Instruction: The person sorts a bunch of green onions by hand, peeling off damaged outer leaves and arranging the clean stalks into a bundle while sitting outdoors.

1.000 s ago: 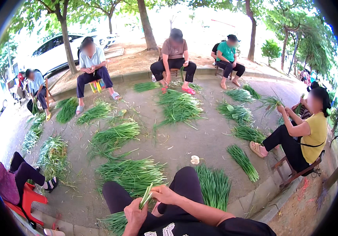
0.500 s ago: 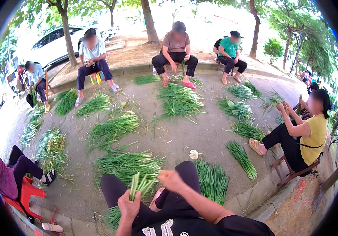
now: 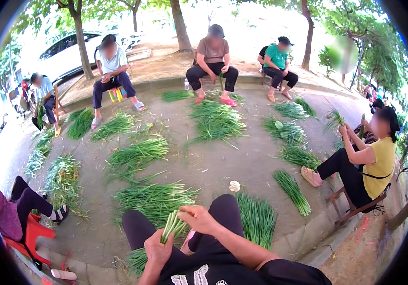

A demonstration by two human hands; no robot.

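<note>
My left hand (image 3: 158,249) is closed round a bunch of green chives (image 3: 170,228), over my left thigh. Their pale cut ends point up and away from me, and the leaves hang down below the fist. At the top of this bunch my right hand (image 3: 197,219) is bent in a pinch, its fingertips touching the stalk ends. A large loose heap of chives (image 3: 154,202) lies on the ground just beyond my left knee. A neater pile of chives (image 3: 256,221) rests beside my right knee.
Several people sit in a ring on low seats, among them a person in yellow (image 3: 377,161) at right. More chive heaps (image 3: 216,118) are spread over the pavement (image 3: 185,164). A red stool (image 3: 35,237) stands at left; a small whitish thing (image 3: 234,185) lies ahead.
My right hand has come down and left, from beside the bunch to its stalk ends. The bunch in my left hand has tilted slightly to the right.
</note>
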